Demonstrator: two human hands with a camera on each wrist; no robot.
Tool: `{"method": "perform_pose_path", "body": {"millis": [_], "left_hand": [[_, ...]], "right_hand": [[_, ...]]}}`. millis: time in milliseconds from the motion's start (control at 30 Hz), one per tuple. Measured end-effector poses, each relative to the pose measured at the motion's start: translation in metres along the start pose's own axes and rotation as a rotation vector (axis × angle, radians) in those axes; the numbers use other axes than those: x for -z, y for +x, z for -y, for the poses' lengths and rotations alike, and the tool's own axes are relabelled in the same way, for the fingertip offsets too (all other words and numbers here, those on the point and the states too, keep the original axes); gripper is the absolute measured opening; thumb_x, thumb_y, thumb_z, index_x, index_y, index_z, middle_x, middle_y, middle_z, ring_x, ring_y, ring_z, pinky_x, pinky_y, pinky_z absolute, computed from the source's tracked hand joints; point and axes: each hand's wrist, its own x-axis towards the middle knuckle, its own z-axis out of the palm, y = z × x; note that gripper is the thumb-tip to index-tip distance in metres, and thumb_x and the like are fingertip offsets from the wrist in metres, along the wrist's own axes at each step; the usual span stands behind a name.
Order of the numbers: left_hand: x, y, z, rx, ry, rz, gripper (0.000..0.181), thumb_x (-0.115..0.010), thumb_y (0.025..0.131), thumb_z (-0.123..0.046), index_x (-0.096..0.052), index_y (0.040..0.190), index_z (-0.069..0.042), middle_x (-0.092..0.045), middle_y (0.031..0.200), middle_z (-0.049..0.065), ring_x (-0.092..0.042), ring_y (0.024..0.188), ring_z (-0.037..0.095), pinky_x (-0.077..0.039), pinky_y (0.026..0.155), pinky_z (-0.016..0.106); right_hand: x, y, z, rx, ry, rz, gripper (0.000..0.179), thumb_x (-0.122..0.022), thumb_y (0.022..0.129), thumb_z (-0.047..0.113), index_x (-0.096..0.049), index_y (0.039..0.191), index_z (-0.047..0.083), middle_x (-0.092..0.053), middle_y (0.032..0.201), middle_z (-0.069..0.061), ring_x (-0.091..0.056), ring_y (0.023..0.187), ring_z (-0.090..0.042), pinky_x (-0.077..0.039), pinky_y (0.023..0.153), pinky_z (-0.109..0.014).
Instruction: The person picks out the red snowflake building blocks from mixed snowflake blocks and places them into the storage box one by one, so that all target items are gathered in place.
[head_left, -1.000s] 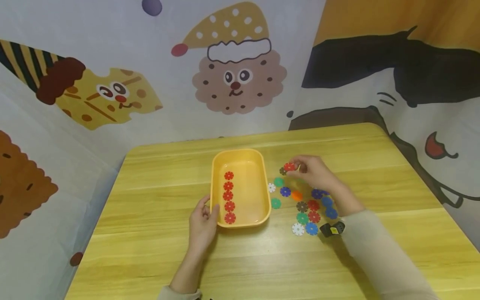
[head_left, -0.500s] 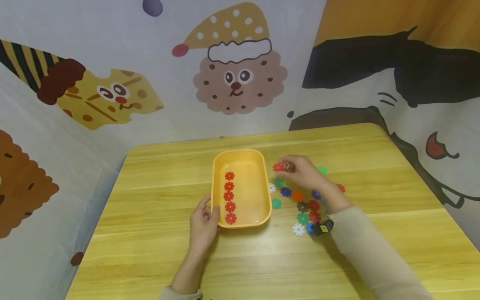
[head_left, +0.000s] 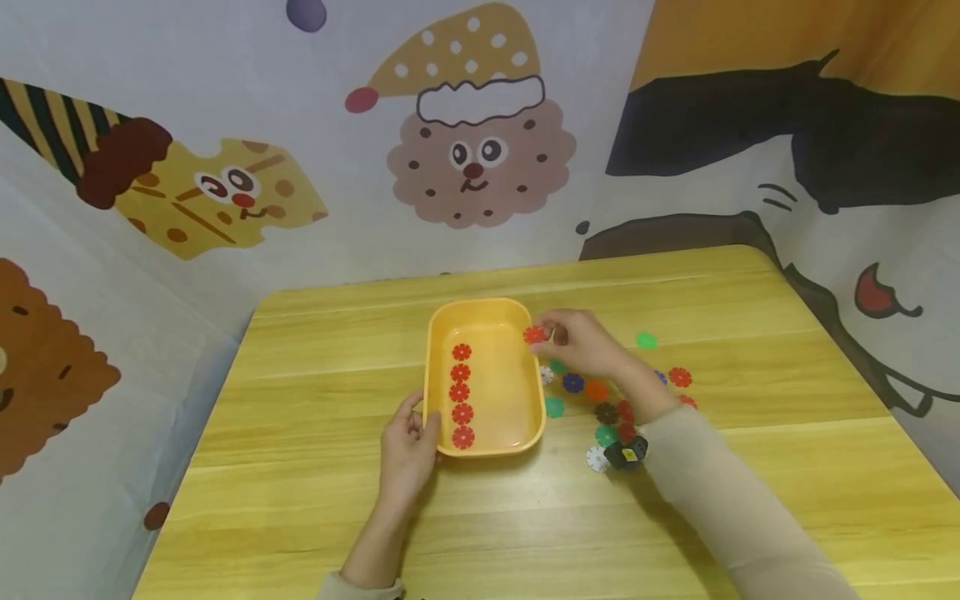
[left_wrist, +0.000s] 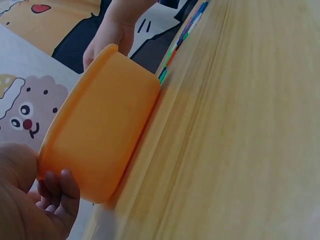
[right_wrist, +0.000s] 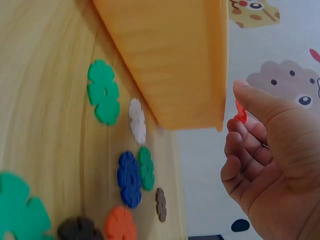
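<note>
A yellow plastic tray (head_left: pixel 501 383) stands on the table, with several red snowflake discs (head_left: pixel 460 392) lined up along its left side. My left hand (head_left: pixel 405 442) grips the tray's near left rim, thumb over the edge; the left wrist view shows the fingers (left_wrist: pixel 66 197) curled against its outer wall. Over the tray's right rim, my right hand (head_left: pixel 581 340) pinches another red snowflake disc (head_left: pixel 533 334) between thumb and fingers. In the right wrist view that disc (right_wrist: pixel 241 113) appears edge-on, partly hidden by the thumb.
Right of the tray lie loose snowflake discs in several colours, among them an orange one (head_left: pixel 596 391), a white one (head_left: pixel 597 458) and a light green one (head_left: pixel 647 340). My right forearm covers some. A cartoon-printed cloth (head_left: pixel 337 250) hangs behind the wooden table (head_left: pixel 300 375).
My right hand has moved left with the red disc, from above the loose discs to the tray's right rim. My left hand has stayed on the tray.
</note>
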Motion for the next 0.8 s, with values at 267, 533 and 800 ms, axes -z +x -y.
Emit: {"method": "perform_pose_path", "body": {"millis": [267, 533, 800], "left_hand": [[0.001, -0.001, 0.0, 0.011, 0.0, -0.005, 0.048, -0.064, 0.099, -0.01, -0.051, 0.144, -0.001, -0.048, 0.075, 0.003, -0.05, 0.052, 0.01, -0.051, 0.045, 0.024], [0.001, -0.001, -0.001, 0.014, -0.01, 0.004, 0.048, -0.064, 0.099, -0.011, -0.051, 0.144, -0.002, -0.049, 0.076, 0.004, -0.05, 0.052, 0.01, -0.051, 0.046, 0.024], [0.001, -0.001, 0.001, 0.01, -0.028, 0.007, 0.049, -0.065, 0.099, -0.012, -0.05, 0.145, -0.002, -0.048, 0.075, 0.003, -0.05, 0.052, 0.009, -0.051, 0.046, 0.024]], "right_hand": [[-0.012, 0.015, 0.009, 0.013, 0.048, 0.019, 0.043, -0.077, 0.091, 0.023, -0.066, 0.125, -0.002, -0.064, 0.092, -0.004, -0.059, 0.076, -0.016, -0.056, 0.068, -0.029], [-0.021, 0.025, 0.015, 0.055, 0.014, -0.036, 0.039, -0.077, 0.092, 0.023, -0.067, 0.121, -0.001, -0.063, 0.09, -0.003, -0.055, 0.07, -0.015, -0.052, 0.061, -0.027], [-0.03, 0.037, 0.025, 0.111, -0.04, -0.077, 0.037, -0.077, 0.092, 0.021, -0.068, 0.118, -0.002, -0.064, 0.088, -0.004, -0.057, 0.069, -0.014, -0.053, 0.062, -0.027]]}}
